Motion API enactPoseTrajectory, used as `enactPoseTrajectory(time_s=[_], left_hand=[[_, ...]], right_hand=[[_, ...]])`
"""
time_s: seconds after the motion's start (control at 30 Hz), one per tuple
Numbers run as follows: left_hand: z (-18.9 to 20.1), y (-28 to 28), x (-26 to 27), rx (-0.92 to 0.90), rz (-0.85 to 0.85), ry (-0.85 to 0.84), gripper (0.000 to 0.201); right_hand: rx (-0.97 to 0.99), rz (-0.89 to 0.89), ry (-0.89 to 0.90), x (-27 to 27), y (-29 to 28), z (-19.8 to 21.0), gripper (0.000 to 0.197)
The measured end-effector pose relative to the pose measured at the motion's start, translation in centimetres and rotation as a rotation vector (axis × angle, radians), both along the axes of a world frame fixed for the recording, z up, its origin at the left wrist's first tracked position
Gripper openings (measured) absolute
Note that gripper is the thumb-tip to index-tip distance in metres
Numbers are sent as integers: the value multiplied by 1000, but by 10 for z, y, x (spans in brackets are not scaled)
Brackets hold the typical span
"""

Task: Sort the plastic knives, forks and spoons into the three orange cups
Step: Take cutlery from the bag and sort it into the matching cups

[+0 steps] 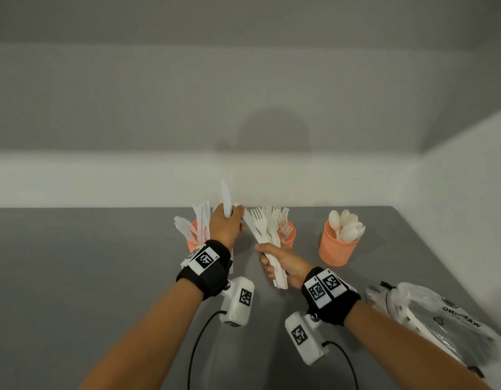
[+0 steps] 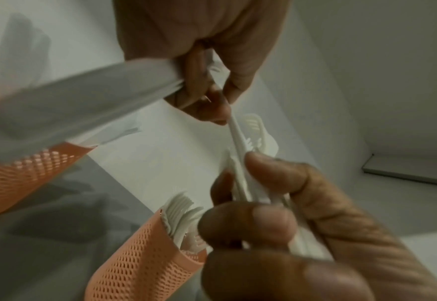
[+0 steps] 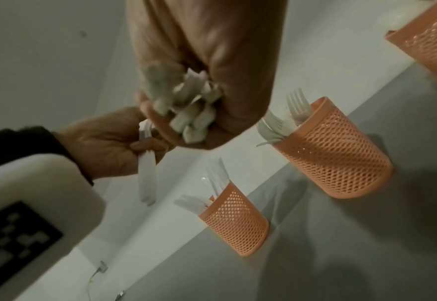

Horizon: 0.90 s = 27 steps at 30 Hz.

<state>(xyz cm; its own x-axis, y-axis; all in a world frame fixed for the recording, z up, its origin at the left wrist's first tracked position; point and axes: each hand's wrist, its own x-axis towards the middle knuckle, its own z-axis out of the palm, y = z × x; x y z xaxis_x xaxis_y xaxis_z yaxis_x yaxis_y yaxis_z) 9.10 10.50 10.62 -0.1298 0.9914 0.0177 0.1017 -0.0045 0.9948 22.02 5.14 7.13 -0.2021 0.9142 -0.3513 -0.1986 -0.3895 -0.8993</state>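
Three orange cups stand in a row near the far edge of the grey table (image 1: 74, 277), close under the white wall (image 1: 103, 175): the left cup (image 1: 192, 243) with knives, the middle cup (image 1: 289, 235) with forks, the right cup (image 1: 337, 249) with spoons (image 1: 346, 225), this last set well apart from the other two. The left hand (image 1: 226, 226) is raised in front of the left cup, fingers curled round a white knife (image 1: 225, 199) whose blade points up; the right wrist view shows what look like two thin white pieces in that grip, so the count there is uncertain. The right hand (image 1: 283, 263) is clenched on a bundle of cutlery (image 1: 267, 243) just in front of the middle cup, fork heads fanned upward (several pieces, too overlapped to count), handle ends sticking out below the fist. One knife blade (image 1: 248, 220) from the bundle reaches across to the fingertips of the left hand. The two hands are close together in the gap between the left and middle cups. The near half of the table in front of the cups is bare grey surface crossed only by the forearms and two black cables. At the right edge, where the side wall closes in, lies a clear plastic bag (image 1: 441, 319) with more white cutlery inside, near the right forearm.
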Motion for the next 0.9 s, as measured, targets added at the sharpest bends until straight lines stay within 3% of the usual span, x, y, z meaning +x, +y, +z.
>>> enactPoseTrajectory(time_s=[0.13, 0.33, 0.5, 0.67, 0.77, 0.83, 0.9], left_hand=[[-4, 3, 0, 36, 96, -20, 23], [-16, -6, 3, -65, -66, -106, 26], [-26, -10, 10, -87, -46, -126, 30], [-30, 5, -5, -192, 62, -341, 25], [-26, 24, -23, -197, 125, -473, 11], [-19, 35, -36, -104, 150, -412, 11], [-8, 47, -48, -5, 187, -246, 27]], right_hand=[[86, -105, 1, -1, 4, -2, 11], [95, -117, 28, -1, 8, -7, 8], [96, -74, -18, -4, 10, -10, 8], [44, -74, -72, 3, 13, -14, 15], [58, -57, -135, 10, 17, -19, 15], [91, -48, -176, 13, 20, -19, 20], [118, -56, -193, 14, 22, -16, 29]])
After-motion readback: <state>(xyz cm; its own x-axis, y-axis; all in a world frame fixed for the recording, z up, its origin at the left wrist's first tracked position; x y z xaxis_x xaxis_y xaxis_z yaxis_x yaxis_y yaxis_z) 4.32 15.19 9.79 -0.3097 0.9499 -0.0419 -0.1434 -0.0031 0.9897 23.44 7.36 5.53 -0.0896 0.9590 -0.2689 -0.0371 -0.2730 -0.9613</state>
